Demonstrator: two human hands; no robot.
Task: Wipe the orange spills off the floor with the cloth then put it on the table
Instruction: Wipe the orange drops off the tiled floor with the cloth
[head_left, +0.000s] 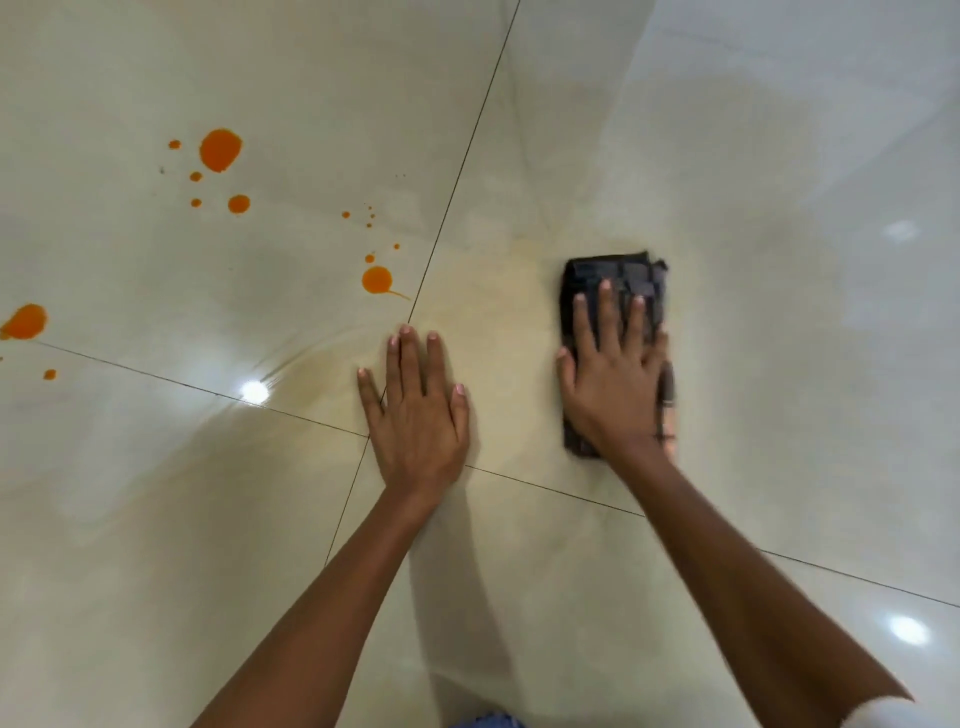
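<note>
Head view, looking straight down at glossy cream tiled floor (779, 364). Noted dark cloth (618, 273), folded into a long rectangle, flat on the floor right of centre frame. Found right hand (613, 384) pressed palm-down on top of it, fingers (605, 312) straight and spread, not curled round the fabric; far end of cloth visible beyond the fingertips, near end visible beside the wrist. Slight motion blur along right edge of hand and cloth. Logged left hand (415, 410) at centre frame, flat on bare tile left of the cloth and apart from it, fingers straight and loosely spread, holding nothing, heel of hand at the crossing of two dark grout lines (467, 156). Observed faint yellowish film (509, 322) on tile between and around both hands. Found orange spills (221, 150) only in left half of frame: largest blob plus several small drops at upper left, tailed blob (378, 280) just left of the long grout line above the left hand, a few specks above that, cut-off blob (25, 322) at left edge with small drop (50, 374) below it. All well apart from cloth. Saw lamp reflections (253, 391) left of left hand and at lower right. Noted blue fabric (485, 719) at bottom edge, white sleeve (878, 714) at lower right corner.
</note>
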